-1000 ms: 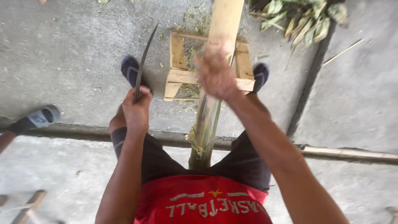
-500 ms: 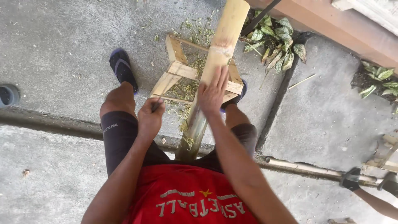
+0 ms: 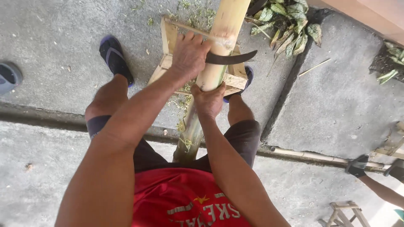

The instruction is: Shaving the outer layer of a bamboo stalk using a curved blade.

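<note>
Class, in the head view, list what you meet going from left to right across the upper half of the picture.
Grey shoe → dark sandal → left hand → bamboo pole → curved blade → pile of leaves → thin stick

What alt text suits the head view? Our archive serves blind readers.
A person's left hand presses a curved dark blade across a thick bamboo pole, gripped lower by the right hand, over a small wooden stand on concrete.

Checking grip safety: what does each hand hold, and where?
Left hand grips the curved knife by its handle; right hand clasps the bamboo pole just below the blade.
</note>
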